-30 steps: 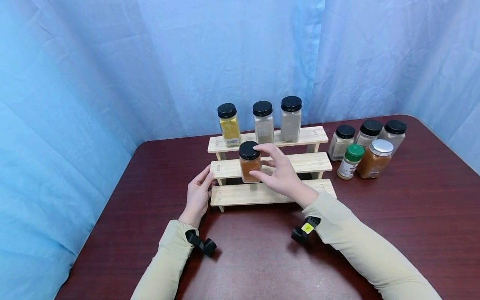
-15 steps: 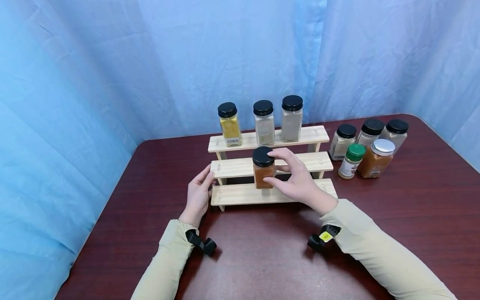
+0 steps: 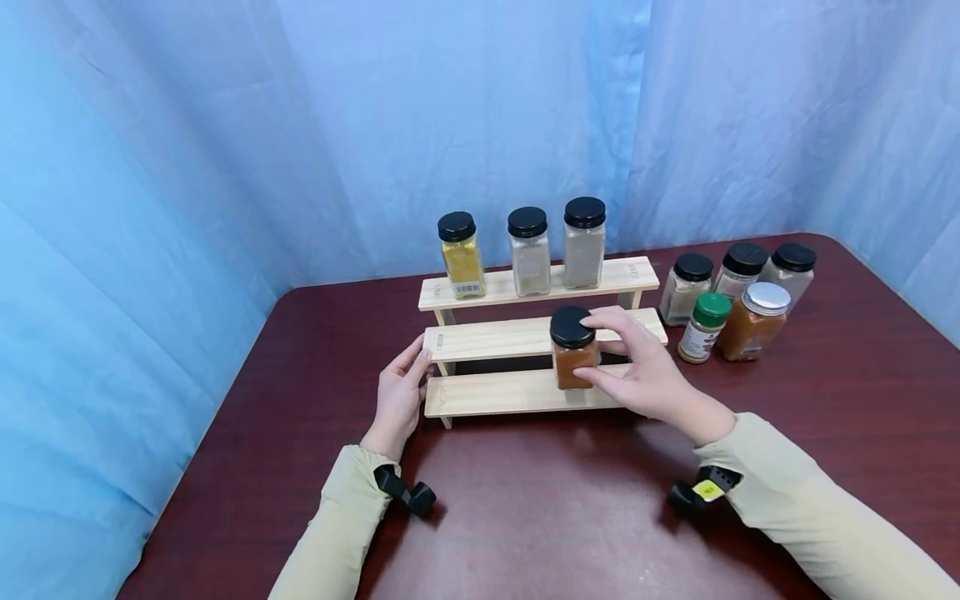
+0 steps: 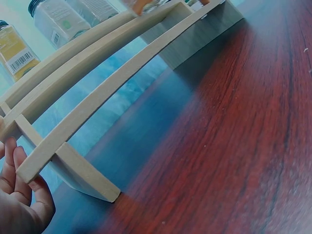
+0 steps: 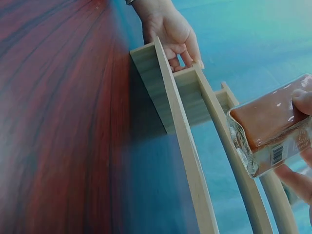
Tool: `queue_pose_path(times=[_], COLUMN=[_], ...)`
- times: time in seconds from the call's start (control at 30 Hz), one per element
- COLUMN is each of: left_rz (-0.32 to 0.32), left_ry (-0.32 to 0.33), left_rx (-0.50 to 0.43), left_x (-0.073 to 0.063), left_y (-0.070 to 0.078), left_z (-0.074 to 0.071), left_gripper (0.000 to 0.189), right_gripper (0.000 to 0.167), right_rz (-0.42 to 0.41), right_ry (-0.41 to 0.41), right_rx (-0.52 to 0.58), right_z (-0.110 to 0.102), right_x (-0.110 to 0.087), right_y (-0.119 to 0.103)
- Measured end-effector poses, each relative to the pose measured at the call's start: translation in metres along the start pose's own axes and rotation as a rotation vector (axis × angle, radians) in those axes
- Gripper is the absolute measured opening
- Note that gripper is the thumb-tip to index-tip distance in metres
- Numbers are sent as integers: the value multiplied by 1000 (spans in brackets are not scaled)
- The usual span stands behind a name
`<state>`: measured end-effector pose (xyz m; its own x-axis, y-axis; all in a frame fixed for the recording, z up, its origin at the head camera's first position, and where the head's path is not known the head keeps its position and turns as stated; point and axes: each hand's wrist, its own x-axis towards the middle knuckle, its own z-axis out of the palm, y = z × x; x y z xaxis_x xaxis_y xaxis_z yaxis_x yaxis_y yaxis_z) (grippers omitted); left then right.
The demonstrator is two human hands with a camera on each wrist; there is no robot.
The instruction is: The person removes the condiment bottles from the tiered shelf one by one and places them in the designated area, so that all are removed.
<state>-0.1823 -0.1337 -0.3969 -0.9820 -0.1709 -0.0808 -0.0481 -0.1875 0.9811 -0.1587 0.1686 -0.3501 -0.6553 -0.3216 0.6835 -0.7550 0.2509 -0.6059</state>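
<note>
We pinch the brown jar (image 3: 572, 360) from its right side with our right hand (image 3: 647, 371), long axis near upright, before the rack (image 3: 491, 392); our left hand (image 3: 399, 396) grips the rack's left end.

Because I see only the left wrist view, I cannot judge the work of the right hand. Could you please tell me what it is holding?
Observer: The right hand pinches an orange-brown jar at its side.
Operator: Thank you. Which colour is the lid of this jar?
Observer: Its lid is black.
Operator: And does any jar stand on the table, outside the rack?
Observer: Yes, a green-lidded jar stands on the table, to the right of the wooden rack.
</note>
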Motion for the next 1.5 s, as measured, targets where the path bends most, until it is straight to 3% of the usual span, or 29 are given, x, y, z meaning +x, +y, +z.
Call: queue_pose_path(times=[0.27, 0.43, 0.63, 0.73, 0.97, 1.2, 1.5], left_rz=[6, 9, 17, 15, 32, 27, 17], left_ry=[-7, -13, -13, -13, 1, 0, -4], left_rx=[-9, 4, -6, -2, 11, -3, -2], left_x=[0, 1, 2, 2, 3, 3, 1], left_y=[0, 0, -1, -1, 1, 0, 0], left_z=[0, 1, 1, 1, 2, 1, -1], left_gripper=[40, 41, 41, 41, 40, 40, 41], right_gripper=[70, 58, 58, 67, 92, 89, 82], right_rz=[-45, -19, 81, 159, 328, 448, 381], right_ry=[-19, -5, 49, 61, 93, 150, 275], right_rx=[-102, -183, -270, -318, -500, -516, -471], right_z=[-35, -62, -87, -101, -151, -184, -209], right_x=[-21, -39, -61, -76, -128, -151, -162], right_y=[2, 6, 9, 14, 66, 85, 109])
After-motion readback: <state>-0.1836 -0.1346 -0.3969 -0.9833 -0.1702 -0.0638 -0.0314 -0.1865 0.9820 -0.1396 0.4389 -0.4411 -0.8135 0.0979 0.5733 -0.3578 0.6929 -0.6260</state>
